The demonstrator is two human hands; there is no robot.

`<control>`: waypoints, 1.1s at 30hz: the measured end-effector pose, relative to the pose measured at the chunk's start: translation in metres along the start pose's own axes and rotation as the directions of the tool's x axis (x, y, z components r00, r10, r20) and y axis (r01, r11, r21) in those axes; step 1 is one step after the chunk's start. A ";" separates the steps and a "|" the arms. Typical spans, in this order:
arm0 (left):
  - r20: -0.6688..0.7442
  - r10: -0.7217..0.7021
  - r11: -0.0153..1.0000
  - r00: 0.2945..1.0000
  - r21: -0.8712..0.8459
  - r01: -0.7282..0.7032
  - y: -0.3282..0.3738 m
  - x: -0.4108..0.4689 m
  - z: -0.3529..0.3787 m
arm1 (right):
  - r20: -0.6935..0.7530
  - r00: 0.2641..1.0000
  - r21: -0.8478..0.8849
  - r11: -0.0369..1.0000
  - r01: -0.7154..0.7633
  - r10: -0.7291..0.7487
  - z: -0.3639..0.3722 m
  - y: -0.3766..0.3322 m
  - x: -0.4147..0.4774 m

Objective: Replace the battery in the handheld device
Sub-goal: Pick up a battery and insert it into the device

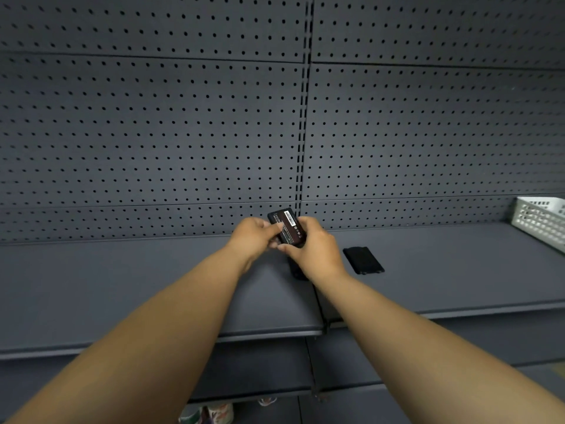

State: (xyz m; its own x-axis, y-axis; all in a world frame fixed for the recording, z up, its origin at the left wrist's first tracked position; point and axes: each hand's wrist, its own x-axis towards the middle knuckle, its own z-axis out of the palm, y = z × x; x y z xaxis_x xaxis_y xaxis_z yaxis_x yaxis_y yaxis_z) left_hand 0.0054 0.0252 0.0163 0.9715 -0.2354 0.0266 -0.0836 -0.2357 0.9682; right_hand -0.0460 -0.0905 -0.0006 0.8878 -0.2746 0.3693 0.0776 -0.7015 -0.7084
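A black battery [289, 226] with a white label and small print is held above the grey shelf [122, 286], near the pegboard. My left hand [252, 238] pinches its left edge, and my right hand [312, 247] grips its right side and lower end. Beneath my right hand a dark handheld device [296, 269] shows partly; most of it is hidden by the hand and wrist. A flat black cover [363, 260] lies on the shelf just right of my right hand, apart from it.
A grey pegboard wall [183, 133] rises behind the shelf. A white perforated basket [542, 223] stands at the far right of the shelf. Lower shelves run below, with some coloured items [214, 413] at the bottom edge.
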 end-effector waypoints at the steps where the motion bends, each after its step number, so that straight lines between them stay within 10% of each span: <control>1: 0.011 0.010 1.000 1.000 -0.003 -0.010 0.000 0.000 -0.001 | 0.020 1.000 0.051 0.998 -0.021 0.020 -0.002 0.001 0.001; 8: 0.089 0.117 0.990 0.989 0.063 -0.123 0.001 -0.002 0.001 | 0.178 0.976 0.378 0.907 -0.186 0.126 -0.019 0.016 0.009; 19: 0.126 0.285 0.938 0.950 0.168 -0.303 -0.010 0.000 0.026 | 0.183 0.972 0.382 0.901 -0.206 0.145 -0.036 0.054 0.012; 33: 0.034 0.134 0.986 0.990 0.093 -0.137 -0.013 0.006 0.052 | 0.281 0.950 0.480 0.837 -0.263 0.138 -0.043 0.078 0.027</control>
State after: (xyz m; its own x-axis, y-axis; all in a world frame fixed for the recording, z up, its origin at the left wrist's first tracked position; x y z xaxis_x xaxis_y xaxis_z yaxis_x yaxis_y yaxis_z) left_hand 0.0004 -0.0227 -0.0091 0.9433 -0.2973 0.1478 -0.2363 -0.2882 0.9280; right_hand -0.0357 -0.1804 -0.0203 0.9813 -0.1729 0.0842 0.0490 -0.1987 -0.9788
